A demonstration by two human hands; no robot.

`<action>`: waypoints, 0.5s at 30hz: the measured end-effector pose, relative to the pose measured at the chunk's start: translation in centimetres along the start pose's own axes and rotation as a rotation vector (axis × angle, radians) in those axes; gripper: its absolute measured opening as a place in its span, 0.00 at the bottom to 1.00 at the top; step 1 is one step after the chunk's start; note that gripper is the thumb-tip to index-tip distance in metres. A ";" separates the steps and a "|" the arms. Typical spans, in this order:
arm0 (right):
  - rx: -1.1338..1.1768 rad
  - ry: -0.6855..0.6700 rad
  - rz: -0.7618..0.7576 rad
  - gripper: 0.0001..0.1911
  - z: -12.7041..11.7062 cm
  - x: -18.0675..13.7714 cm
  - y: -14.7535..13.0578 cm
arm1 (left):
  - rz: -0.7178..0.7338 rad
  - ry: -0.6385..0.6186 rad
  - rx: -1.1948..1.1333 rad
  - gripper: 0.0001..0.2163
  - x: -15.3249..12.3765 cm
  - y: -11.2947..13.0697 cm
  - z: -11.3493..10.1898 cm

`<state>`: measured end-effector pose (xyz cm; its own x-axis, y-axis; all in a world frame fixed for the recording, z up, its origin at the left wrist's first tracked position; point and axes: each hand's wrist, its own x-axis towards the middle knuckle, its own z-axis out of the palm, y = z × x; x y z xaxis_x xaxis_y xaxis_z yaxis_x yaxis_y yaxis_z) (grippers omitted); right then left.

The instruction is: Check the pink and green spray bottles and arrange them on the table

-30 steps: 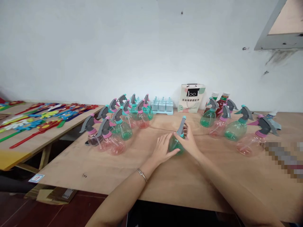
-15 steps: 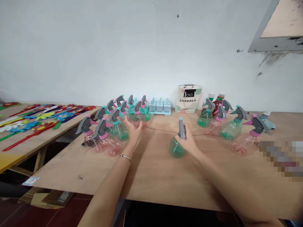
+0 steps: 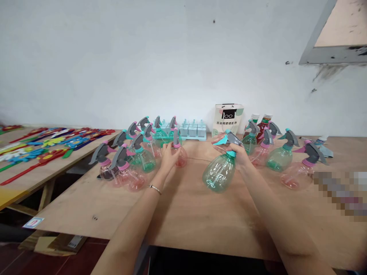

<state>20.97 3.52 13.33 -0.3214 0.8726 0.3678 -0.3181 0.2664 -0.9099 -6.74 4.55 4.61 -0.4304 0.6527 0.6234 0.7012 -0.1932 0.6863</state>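
In my right hand (image 3: 239,151) is a green spray bottle (image 3: 218,173), gripped around its neck and grey head. Its clear green body tilts, bottom toward the lower left, with the teal nozzle pointing left. My left hand (image 3: 169,156) closes around the neck of a pink spray bottle (image 3: 181,158), which stands upright at the inner side of the left group. Left of that hand are several more spray bottles, among them a green one (image 3: 144,159) and a pink one (image 3: 133,179). Whether the green bottle touches the table cannot be told.
At right stand several spray bottles, a pink one (image 3: 296,175) nearest. Against the wall are a paper bag (image 3: 227,123), red bottles (image 3: 264,124) and a pale blue popsicle mold (image 3: 193,131). Colourful flower-shaped pieces (image 3: 51,154) lie on another table to the left.
The green bottle has gone from upright to tilted and turned, its nozzle now pointing left. My left hand has moved right with the pink bottle, away from the left group.
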 end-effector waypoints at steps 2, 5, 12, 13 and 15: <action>0.015 -0.021 -0.004 0.16 0.1 -0.1 -1.0 | 0.058 -0.005 -0.008 0.11 -2.5 1.2 -0.7; 0.018 0.002 0.023 0.11 0.4 -0.6 -1.7 | 0.085 -0.043 -0.109 0.11 -5.3 2.6 -1.7; -0.037 0.013 -0.002 0.13 1.1 -1.3 -1.9 | 0.031 -0.037 -0.252 0.20 -7.3 3.2 -1.5; -0.051 0.014 -0.009 0.14 1.1 -1.3 -1.9 | 0.040 -0.030 -0.291 0.24 -7.3 3.2 -1.4; -0.056 0.057 -0.016 0.13 1.0 -1.2 -1.7 | 0.062 -0.063 -0.368 0.33 -7.2 3.1 -1.3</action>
<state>20.98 1.60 14.63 -0.2653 0.8895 0.3721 -0.2721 0.3012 -0.9139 -2.21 -1.74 2.71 -0.3497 0.6732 0.6515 0.4688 -0.4764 0.7438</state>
